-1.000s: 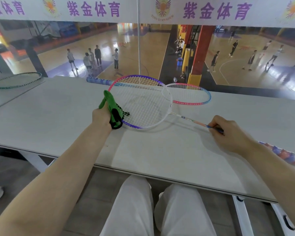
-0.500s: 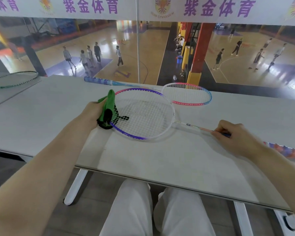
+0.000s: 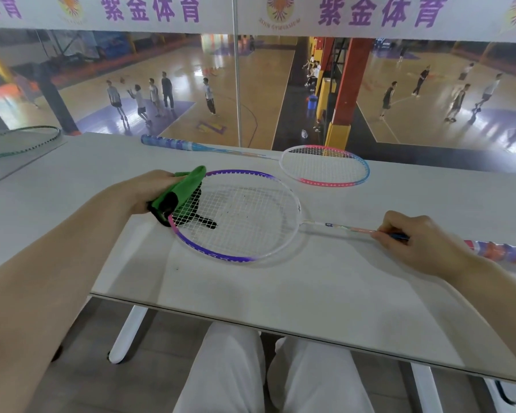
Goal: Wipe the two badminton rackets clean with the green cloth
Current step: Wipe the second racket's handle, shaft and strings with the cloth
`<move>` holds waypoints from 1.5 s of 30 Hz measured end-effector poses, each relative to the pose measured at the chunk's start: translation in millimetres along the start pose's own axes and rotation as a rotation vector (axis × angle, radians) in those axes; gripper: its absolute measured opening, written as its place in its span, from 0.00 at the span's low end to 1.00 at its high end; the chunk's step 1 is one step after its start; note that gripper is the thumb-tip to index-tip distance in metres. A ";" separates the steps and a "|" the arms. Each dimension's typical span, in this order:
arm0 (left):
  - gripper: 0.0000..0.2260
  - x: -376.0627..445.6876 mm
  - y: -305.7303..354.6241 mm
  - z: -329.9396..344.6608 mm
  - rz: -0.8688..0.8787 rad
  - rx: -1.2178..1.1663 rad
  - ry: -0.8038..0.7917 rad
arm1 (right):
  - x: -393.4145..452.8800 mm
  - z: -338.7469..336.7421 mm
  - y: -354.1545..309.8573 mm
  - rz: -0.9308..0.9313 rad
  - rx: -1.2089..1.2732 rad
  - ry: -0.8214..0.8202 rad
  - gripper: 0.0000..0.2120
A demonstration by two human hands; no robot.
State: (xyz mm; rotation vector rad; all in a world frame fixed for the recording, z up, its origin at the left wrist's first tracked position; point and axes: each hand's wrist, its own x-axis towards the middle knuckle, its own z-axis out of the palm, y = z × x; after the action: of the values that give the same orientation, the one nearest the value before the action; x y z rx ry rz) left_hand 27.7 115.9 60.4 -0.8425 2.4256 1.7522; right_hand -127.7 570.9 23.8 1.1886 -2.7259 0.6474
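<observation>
The folded green cloth (image 3: 183, 190) covers the far-left rim of the purple-and-white framed racket (image 3: 239, 216), and the left hand's (image 3: 149, 190) fingers are lost behind it. That racket's spiral-wrapped red and blue grip (image 3: 502, 251) runs off the right edge. The right hand (image 3: 420, 242) hides part of the shaft. A green-rimmed racket (image 3: 21, 141) is cut by the left edge.

Soft green cloth (image 3: 188, 186) folds matt over the glossy purple racket frame (image 3: 218, 254), taut white strings (image 3: 245, 216), wrapped tape grip (image 3: 501, 251), smooth matt grey worktop (image 3: 280, 293)
</observation>
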 end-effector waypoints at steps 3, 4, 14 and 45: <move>0.20 7.6 6.6 -2.2 0.018 0.079 -0.046 | 1.5 -2.1 2.5 -0.018 -0.001 -0.018 0.08; 0.18 9.5 8.2 -1.5 0.015 0.126 -0.067 | 2.0 -2.1 4.4 -0.021 -0.005 -0.030 0.08; 0.21 26.4 27.6 10.8 0.051 0.356 -0.170 | 10.5 -4.4 19.0 -0.079 -0.026 -0.020 0.17; 0.07 24.7 103.0 112.8 0.263 1.033 -0.609 | 46.6 -0.2 1.9 -0.322 -0.103 -0.059 0.19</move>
State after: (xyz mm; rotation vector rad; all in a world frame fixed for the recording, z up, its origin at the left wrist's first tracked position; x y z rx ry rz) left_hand -70.4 228.6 100.8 0.1162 2.4966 0.4303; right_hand -161.3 540.6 35.1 1.5937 -2.4920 0.4322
